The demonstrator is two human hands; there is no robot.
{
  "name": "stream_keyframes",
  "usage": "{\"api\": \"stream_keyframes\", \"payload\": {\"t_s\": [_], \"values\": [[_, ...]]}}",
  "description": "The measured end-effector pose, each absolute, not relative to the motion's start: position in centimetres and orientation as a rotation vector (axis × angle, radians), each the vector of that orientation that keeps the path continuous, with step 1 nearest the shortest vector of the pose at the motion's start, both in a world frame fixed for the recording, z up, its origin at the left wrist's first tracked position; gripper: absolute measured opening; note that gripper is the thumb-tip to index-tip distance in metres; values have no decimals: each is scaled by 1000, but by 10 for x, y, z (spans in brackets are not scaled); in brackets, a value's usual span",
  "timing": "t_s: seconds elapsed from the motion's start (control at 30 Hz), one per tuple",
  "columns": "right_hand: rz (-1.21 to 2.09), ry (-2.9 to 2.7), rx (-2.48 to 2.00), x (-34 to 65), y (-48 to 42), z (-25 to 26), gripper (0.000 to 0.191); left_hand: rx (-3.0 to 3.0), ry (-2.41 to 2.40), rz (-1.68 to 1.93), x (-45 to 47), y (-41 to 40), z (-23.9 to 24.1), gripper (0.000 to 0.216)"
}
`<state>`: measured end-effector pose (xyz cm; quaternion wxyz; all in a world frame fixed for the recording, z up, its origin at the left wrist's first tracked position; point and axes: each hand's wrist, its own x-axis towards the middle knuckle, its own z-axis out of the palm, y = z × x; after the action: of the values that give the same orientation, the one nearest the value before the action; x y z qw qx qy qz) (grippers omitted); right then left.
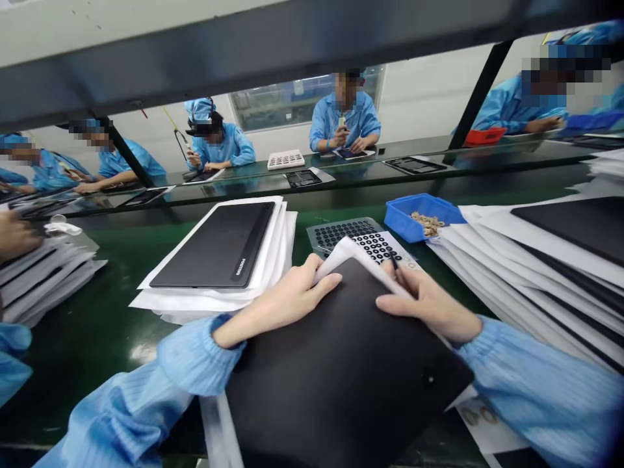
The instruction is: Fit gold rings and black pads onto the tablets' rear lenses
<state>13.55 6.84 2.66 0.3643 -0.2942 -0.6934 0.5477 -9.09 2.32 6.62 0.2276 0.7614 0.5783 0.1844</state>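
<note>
A matte black tablet-shaped panel (331,364) with a small round camera hole near its right corner is tilted close in front of me. White sheet paper (347,247) lies behind it and curls over its far corner. My left hand (292,292) grips the panel and paper at the far left edge, thumb on the black face. On the right edge, my right hand (429,302) holds them with its thumb in front and fingers behind. A thin dark tool (394,258), its kind unclear, sticks up from the fingers of that hand.
Left of the panel is a stack of paper sheets (160,300) topped by a black tablet (214,244). Beyond stand sheets of black ring stickers (375,250) and a blue bin (407,218) of small tan parts. Layered panels (526,286) rise at right. Co-workers sit opposite.
</note>
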Motion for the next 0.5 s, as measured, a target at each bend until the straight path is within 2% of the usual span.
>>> {"api": "stream_keyframes", "payload": {"t_s": [0.13,0.33,0.5], "values": [[1453,-1453,-782,152,77,42,28,2063,1456,352,-112,5,114,34],[1606,-1313,-791,151,80,58,25,1788,1755,944,-178,-16,165,39],[1622,-1513,-908,146,82,52,37,1671,1926,1208,-255,10,151,36]]}}
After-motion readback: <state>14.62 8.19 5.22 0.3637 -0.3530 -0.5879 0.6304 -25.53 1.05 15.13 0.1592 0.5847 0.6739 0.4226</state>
